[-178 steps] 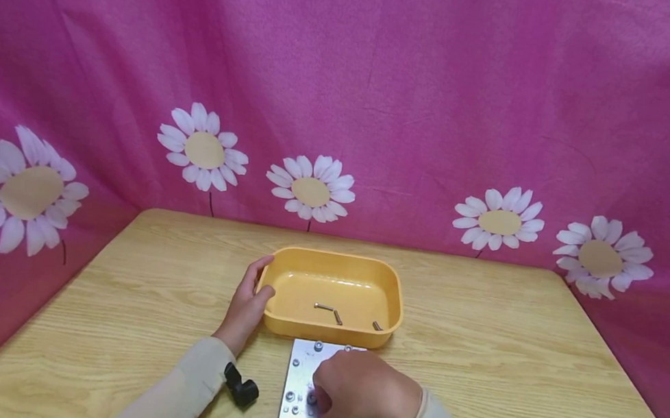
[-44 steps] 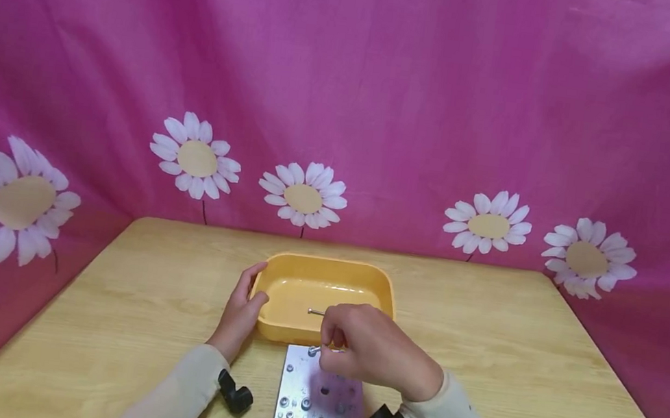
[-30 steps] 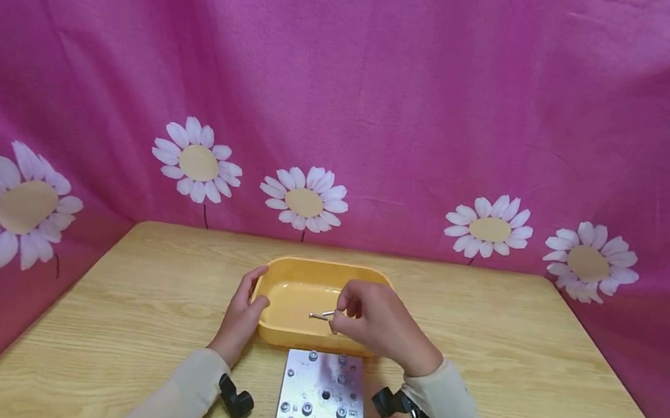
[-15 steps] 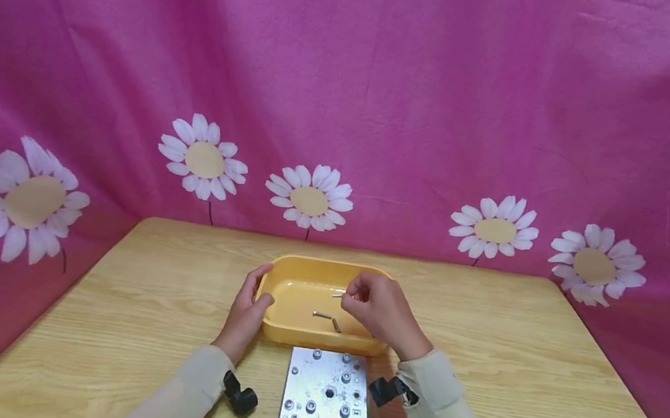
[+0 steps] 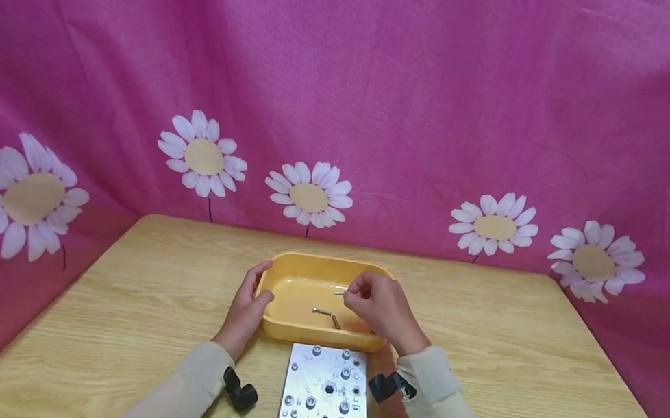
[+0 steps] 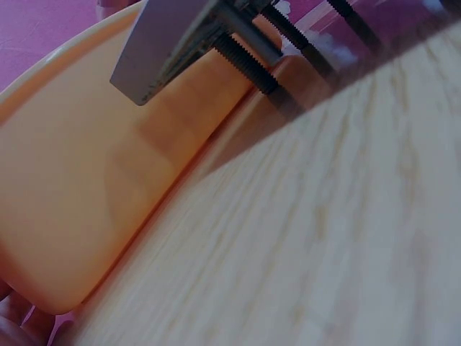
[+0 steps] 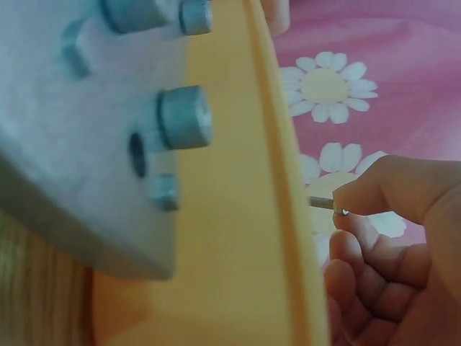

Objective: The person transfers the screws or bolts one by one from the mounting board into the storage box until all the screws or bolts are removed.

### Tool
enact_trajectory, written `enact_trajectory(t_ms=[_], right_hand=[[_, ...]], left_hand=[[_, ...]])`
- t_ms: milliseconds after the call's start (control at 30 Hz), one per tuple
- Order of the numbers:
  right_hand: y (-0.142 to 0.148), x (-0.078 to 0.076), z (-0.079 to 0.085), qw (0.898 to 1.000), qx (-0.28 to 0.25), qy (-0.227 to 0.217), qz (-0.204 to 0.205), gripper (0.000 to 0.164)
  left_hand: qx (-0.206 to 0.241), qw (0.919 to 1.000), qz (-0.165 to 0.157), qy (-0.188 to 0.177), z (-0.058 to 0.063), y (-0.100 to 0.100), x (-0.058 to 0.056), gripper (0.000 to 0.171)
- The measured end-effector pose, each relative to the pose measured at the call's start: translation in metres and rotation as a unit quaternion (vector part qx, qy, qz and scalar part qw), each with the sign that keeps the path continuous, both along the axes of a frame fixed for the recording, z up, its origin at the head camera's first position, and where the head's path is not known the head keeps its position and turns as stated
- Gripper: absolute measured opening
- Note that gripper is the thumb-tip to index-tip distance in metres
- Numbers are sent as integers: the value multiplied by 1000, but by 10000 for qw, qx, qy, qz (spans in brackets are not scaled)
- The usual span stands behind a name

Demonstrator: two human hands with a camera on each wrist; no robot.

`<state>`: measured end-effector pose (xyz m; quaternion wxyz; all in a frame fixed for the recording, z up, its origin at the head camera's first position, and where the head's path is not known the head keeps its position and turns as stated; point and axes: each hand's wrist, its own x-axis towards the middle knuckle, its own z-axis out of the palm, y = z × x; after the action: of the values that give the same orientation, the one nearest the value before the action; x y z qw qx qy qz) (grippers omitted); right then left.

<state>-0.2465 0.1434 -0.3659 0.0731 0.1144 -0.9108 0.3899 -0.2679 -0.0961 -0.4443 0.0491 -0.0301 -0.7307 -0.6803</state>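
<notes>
A yellow plastic tray [image 5: 296, 333] stands on the table, and my left hand [image 5: 245, 314] grips its left wall, thumb over the rim. Above the tray's right half, my right hand [image 5: 384, 310] pinches a small metal screw [image 5: 339, 293] between thumb and forefinger. The right wrist view shows this screw [image 7: 321, 202] sticking out sideways from the fingertips. Two more screws [image 5: 322, 312] lie on the tray floor. Nearer to me is a silver metal plate [image 5: 315, 379] with several socket-head screws in it and some bare holes. Threaded shanks [image 6: 245, 65] jut out below it in the left wrist view.
A light wooden table [image 5: 515, 367] lies under everything. Pink cloth [image 5: 408, 107] with printed daisies hangs behind and at the sides. Black wrist cameras [image 5: 240, 391] sit at both sleeves, the right one close beside the plate.
My right hand has gone from over the plate to above the tray, carrying a screw between its fingertips; lately it has barely moved. My left hand has kept its grip on the tray.
</notes>
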Motion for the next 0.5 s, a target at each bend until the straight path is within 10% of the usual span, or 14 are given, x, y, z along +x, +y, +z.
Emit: enact_trajectory(t_ms=[500], right_hand=[[-2,-6,-12,9996,232,54,120,5]], left_hand=[[-13,10000,-31,-75,-1,-1,-2,57]])
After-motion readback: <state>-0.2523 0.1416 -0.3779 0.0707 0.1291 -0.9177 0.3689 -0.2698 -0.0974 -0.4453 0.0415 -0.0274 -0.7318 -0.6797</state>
